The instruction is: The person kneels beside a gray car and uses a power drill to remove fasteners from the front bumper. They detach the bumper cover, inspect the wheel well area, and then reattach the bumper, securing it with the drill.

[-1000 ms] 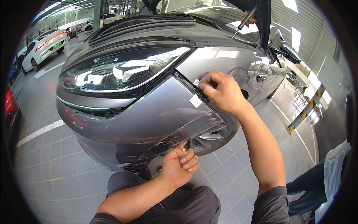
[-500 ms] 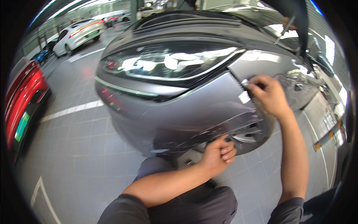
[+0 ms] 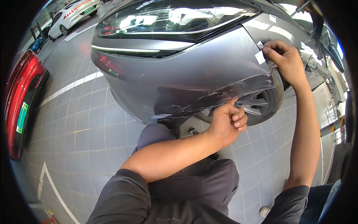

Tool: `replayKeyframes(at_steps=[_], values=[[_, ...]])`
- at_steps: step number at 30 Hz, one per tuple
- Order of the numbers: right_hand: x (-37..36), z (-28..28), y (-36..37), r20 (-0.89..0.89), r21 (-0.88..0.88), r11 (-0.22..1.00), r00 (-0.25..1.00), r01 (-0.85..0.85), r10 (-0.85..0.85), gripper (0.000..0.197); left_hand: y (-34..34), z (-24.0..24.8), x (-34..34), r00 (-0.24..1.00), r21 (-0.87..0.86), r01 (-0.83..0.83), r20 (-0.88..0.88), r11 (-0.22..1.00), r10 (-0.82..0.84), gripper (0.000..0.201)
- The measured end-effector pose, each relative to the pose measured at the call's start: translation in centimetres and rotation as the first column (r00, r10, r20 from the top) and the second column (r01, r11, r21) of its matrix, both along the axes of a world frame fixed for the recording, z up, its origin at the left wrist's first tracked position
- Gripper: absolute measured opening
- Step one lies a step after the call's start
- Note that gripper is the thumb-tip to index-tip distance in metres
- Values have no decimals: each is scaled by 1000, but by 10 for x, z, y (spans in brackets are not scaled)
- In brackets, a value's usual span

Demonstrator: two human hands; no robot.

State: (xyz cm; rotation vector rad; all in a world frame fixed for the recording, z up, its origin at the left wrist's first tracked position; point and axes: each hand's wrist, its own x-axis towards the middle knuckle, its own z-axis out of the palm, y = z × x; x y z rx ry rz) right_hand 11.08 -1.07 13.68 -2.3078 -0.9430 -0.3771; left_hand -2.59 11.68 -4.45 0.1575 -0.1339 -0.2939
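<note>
A grey car bumper (image 3: pixel 138 80) fills the middle, with a dark, scraped patch (image 3: pixel 186 98) along its lower corner. My right hand (image 3: pixel 285 61) is at the bumper's rear upper edge, thumb and forefinger pinched on that edge beside small white tags (image 3: pixel 260 57). Below the scraped corner, in front of the wheel (image 3: pixel 257 102), my left hand (image 3: pixel 227 123) is curled closed. Something small and dark shows at its thumb, too little to name. Above the bumper lies the headlight (image 3: pixel 175 20).
A red car (image 3: pixel 28 89) stands at the left, a white car (image 3: pixel 72 16) farther back. White lines (image 3: pixel 71 89) mark the tiled floor. My bent knees (image 3: pixel 216 179) are close to the bumper. A yellow-and-black striped bar (image 3: pixel 332 127) is at the right.
My view has tipped downward, so the car sits higher in it. The dark gap along the bumper's edge near my right hand no longer shows. Both hands stay at the bumper.
</note>
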Motion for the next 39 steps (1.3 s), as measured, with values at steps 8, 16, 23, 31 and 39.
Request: replayKeyframes(at_steps=[8, 16, 23, 31, 39], values=[[-3, -4, -1, 63, 55, 998, 998, 18, -22, 31, -3, -1, 2, 996, -67, -9, -93, 998, 3, 37], [3, -73, -50, -188, 678, 722, 982, 140, -14, 33, -5, 2, -1, 997, 47, 0, -75, 999, 3, 50], [-30, -200, -15, -501, 862, 407, 637, 302, 586, 66, -73, -44, -78, 867, 137, 498, -77, 856, -492, 28], [-62, -214, 25, -332, 941, 301, 580, 152, 744, 54, -78, -35, -79, 723, 203, 665, 68, 719, -688, 33], [-63, -256, 36, -308, 951, 279, 382, 132, 871, 55, -81, -28, -49, 647, 488, 630, 100, 604, -756, 36]])
